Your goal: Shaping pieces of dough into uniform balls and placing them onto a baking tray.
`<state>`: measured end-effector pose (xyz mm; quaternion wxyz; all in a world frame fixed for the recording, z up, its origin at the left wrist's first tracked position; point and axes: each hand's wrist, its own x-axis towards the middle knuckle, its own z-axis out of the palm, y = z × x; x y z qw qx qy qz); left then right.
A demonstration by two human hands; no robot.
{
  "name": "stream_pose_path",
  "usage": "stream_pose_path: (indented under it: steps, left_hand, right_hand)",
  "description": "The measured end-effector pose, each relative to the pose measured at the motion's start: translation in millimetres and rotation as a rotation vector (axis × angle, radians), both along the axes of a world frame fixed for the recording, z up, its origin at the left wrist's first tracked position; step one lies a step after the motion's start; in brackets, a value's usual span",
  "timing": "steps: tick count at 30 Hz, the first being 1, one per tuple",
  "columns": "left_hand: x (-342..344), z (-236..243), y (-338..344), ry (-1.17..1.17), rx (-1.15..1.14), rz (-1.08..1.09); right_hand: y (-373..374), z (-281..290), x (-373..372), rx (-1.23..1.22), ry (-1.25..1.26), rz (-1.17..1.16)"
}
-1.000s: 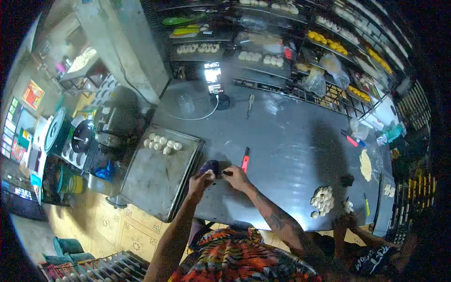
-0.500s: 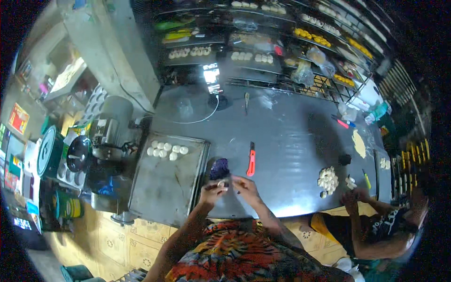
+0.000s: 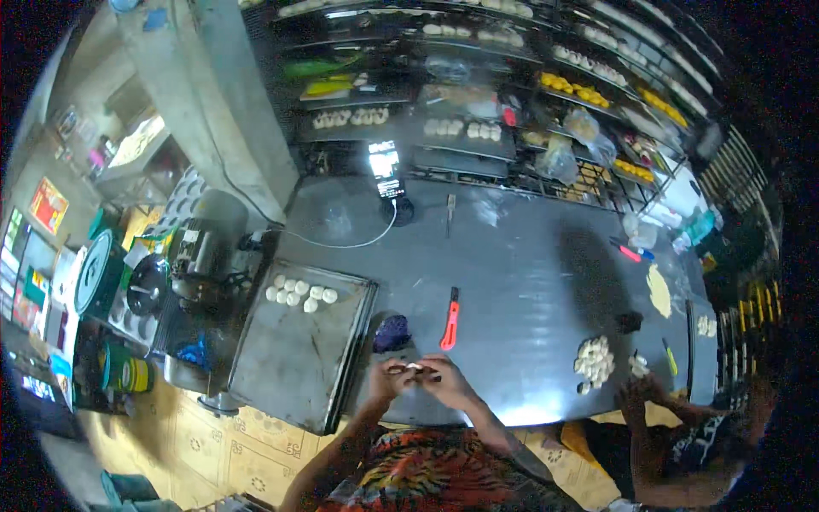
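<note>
Close together near the table's front edge, my left hand (image 3: 390, 381) and my right hand (image 3: 444, 381) both have their fingers closed on a small piece of white dough (image 3: 414, 366). Its lower side is hidden by the fingers. Just beyond them lies a dark purple mound of filling (image 3: 392, 332). To the left, several round white dough balls (image 3: 293, 299) sit in rows on a metal baking tray (image 3: 286, 367). A red utility knife (image 3: 450, 320) rests on the table to the right of the mound.
A lit phone (image 3: 385, 171) with a white cable stands at the back. At the right, a co-worker's hands (image 3: 641, 392) are beside a pile of dough pieces (image 3: 594, 362). Racks of filled trays (image 3: 469, 149) line the far side; a machine (image 3: 205, 256) stands left.
My right hand has come in against my left, and both now pinch the dough; before, its fingertips were apart from the dough. The whole view has shifted slightly.
</note>
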<state>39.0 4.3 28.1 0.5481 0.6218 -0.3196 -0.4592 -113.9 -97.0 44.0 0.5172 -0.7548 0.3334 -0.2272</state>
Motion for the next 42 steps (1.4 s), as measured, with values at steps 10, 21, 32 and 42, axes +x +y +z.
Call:
stream_pose_path:
  steps: [10,21,32,42]
  left_hand:
    - [-51,4,14,-0.580,-0.280,-0.025]
    - [7,-17,9,-0.625,-0.230,0.284]
    - [157,0,23,0.326,0.034,0.414]
    - [264,-79,8,-1.322,-0.102,-0.135]
  right_hand:
    - [-29,6,-42,0.028,0.086,0.378]
    - [-6,-48,30,0.711,-0.111,-0.012]
    - [-5,-34,173,0.378,-0.008,0.255]
    - [-15,-2,36,0.536,0.259,0.244]
